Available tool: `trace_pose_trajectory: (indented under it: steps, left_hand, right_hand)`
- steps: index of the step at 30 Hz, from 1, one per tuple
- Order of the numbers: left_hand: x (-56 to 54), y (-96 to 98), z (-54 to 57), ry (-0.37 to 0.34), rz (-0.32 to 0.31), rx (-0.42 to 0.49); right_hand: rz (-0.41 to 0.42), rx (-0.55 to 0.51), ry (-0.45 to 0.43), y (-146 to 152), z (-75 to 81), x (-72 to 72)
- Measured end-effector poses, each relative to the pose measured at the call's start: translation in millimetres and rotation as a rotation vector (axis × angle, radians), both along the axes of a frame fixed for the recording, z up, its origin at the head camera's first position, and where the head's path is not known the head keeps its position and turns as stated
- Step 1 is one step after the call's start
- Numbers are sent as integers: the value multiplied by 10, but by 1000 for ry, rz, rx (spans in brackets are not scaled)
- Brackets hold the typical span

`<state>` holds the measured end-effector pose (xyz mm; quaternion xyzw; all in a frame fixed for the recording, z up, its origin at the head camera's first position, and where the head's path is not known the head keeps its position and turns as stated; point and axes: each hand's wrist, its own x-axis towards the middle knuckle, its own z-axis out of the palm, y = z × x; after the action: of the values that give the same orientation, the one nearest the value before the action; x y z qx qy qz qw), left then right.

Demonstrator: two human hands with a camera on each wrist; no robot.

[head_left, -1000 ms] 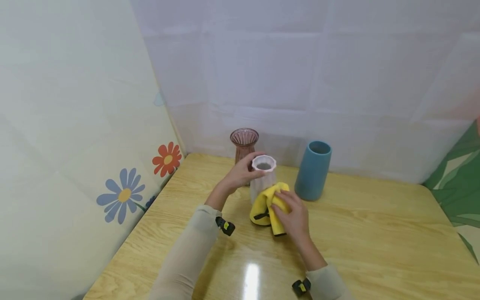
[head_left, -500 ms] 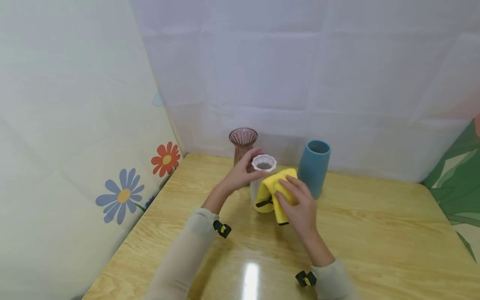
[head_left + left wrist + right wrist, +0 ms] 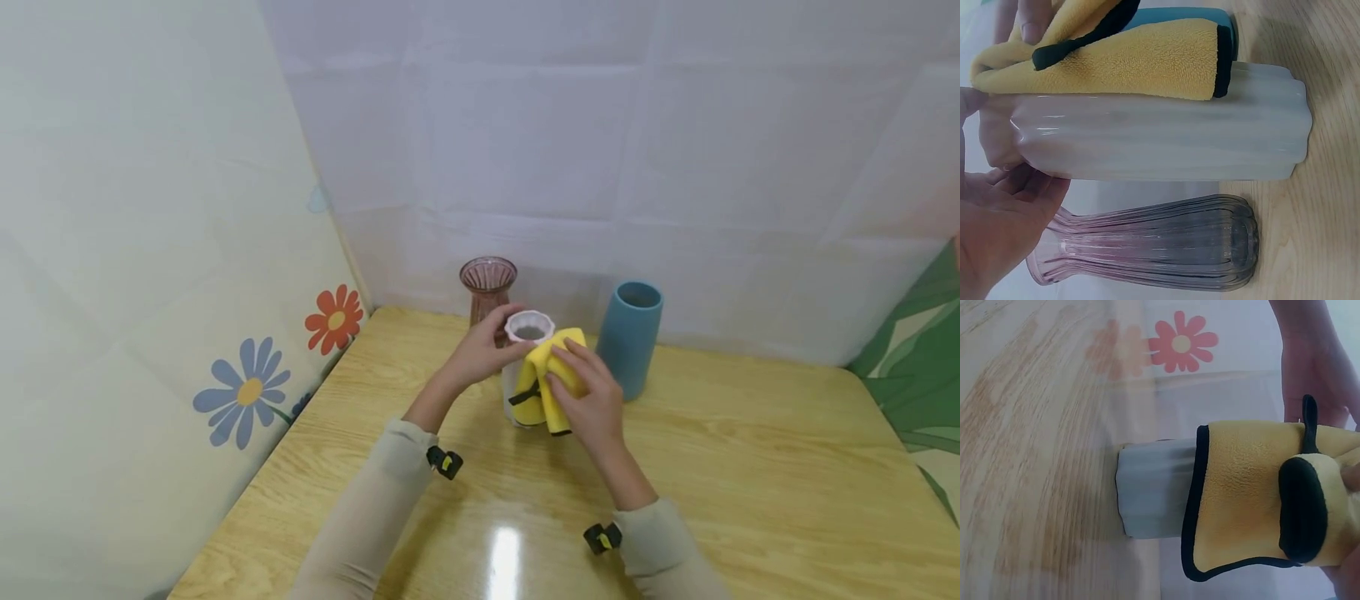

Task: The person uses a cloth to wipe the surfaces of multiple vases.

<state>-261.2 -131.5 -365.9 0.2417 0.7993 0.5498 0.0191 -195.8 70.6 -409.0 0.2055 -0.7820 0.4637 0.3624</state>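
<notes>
A white fluted vase (image 3: 1172, 134) stands upright on the table, its scalloped rim showing in the head view. My left hand (image 3: 480, 348) grips it just below the rim, thumb on the near side and fingers around the far side. My right hand (image 3: 596, 404) pinches a yellow cloth with black edging (image 3: 1247, 494) and holds it against the right side of the vase, near the top. The cloth hangs in folds down the vase and covers part of its wall. In the right wrist view the vase's lower end shows past the cloth.
A pinkish ribbed glass vase (image 3: 1160, 244) stands behind and left of the white one. To the right is a blue vase (image 3: 632, 342). White sheets with printed flowers (image 3: 249, 390) hang behind and left of the wooden table (image 3: 750, 467).
My right hand has moved the yellow cloth up along the white vase, from its lower part towards the rim. My left hand keeps its grip and the vases stay in place.
</notes>
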Motion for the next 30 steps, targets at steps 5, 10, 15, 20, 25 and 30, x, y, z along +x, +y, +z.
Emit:
trace_pose_trajectory:
  steps: [5, 10, 15, 20, 25, 30]
  left_hand:
    - [-13, -3, 14, -4, 0, -3]
    - [-32, -10, 13, -16, -8, 1]
    - [-43, -13, 3, -33, -6, -10]
    - [-55, -16, -6, -42, -12, -10]
    - [-76, -20, -18, -39, -26, -4]
    - [-97, -22, -23, -45, -37, -7]
  right_hand:
    - [-4, 5, -15, -29, -8, 2]
    - [-34, 28, -50, -46, -35, 15]
    - [-40, 32, -74, -49, -73, 35]
    - [-47, 33, -76, -48, -104, 44]
    - [-58, 30, -59, -52, -132, 49]
    - [-62, 17, -71, -57, -150, 68]
